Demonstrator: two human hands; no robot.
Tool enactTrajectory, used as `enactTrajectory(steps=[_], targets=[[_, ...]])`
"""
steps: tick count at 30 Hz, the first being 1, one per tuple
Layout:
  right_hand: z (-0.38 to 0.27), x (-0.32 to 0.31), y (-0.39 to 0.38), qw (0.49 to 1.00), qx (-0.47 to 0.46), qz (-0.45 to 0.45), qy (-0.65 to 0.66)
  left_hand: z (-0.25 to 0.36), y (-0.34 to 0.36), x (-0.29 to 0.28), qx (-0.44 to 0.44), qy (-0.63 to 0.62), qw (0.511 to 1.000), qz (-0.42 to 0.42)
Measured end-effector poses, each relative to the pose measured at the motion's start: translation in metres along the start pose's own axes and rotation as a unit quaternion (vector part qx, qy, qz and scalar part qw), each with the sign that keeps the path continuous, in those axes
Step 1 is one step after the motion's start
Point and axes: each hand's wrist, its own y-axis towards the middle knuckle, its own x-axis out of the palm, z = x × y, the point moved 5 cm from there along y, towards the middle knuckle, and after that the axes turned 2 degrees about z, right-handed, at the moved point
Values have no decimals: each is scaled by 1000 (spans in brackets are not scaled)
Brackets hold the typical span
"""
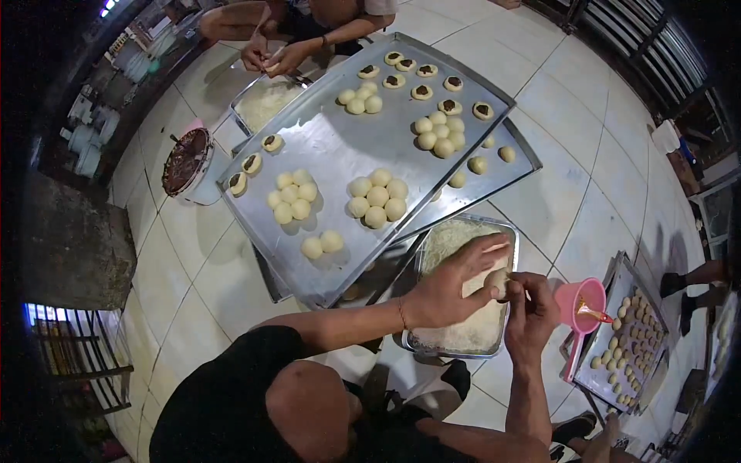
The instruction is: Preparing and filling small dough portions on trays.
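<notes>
My left hand point(455, 284) has its upper fingers stretched out and its thumb against a small dough ball point(499, 282). My right hand point(526, 309) grips the same ball with bent fingers. Both are over a metal pan point(432, 328) of pale shredded or crumbly material. A pink dipper point(570, 297) with a utensil in it stands just right of my right hand. Above my hands, a large tilted tray point(309, 147) holds clusters of smooth dough balls point(377, 197) and rows of flattened rounds with dark filling point(421, 92). A second tray point(515, 177) with balls lies partly underneath it.
A co-worker's hands point(274, 58) work over another pan point(253, 112) at the top. A white bucket of dark filling point(204, 185) stands left on the tiled floor point(193, 262). Another tray of small balls point(602, 376) lies right. Other people's legs point(695, 274) show at the right edge.
</notes>
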Motion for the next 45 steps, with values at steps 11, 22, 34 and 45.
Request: enactTrajectory(steps=[11,22,34,45], targets=[[-2,0,-2,993,72,21,96,11,-5,5,-46,-140,989,4],[7,0,-1,995,69,-28,72,8,-7,5,-133,-41,988,-70],[3,4,4,978,106,-96,155,-20,-14,4,-332,-325,878,-119],[-36,43,44,986,-17,-161,-28,5,-15,-31,-284,-570,771,-15]])
